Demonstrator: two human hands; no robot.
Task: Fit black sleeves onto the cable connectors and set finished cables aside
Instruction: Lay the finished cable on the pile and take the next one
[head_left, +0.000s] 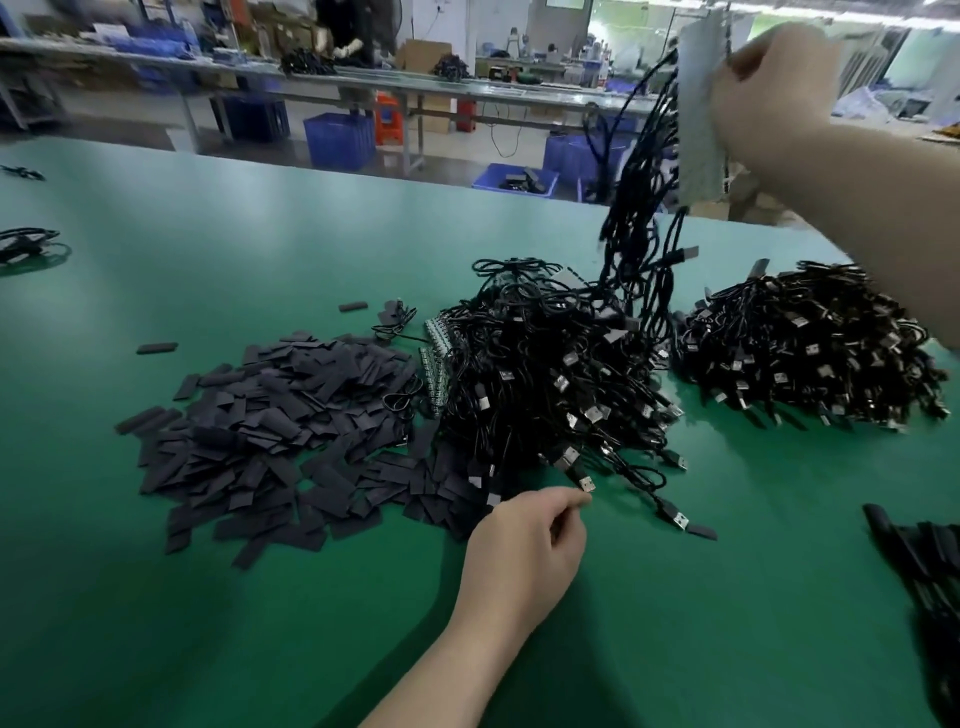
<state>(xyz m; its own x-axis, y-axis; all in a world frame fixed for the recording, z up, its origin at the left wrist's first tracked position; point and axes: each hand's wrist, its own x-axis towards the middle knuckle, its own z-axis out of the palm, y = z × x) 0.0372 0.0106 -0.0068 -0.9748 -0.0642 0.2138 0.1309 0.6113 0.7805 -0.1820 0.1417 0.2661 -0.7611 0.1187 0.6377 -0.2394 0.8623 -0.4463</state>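
A heap of flat black sleeves (270, 426) lies on the green table (260, 249) at centre left. Beside it sits a tangled pile of black cables (550, 384) with metal USB connectors. My right hand (769, 83) is raised high at the top right and grips a white strip (698, 109) from which several black cables (639, 208) hang down to the pile. My left hand (524, 551) hovers low over the table, fingers curled, thumb and forefinger close together just beside a USB connector (587, 484); whether it touches that connector is unclear.
A second cable pile (810, 348) lies at the right. More black parts (919, 561) lie at the lower right edge. Loose sleeves (156, 347) and small cable bundles (26, 244) dot the left. Blue crates (337, 137) and workbenches stand beyond the table's far edge.
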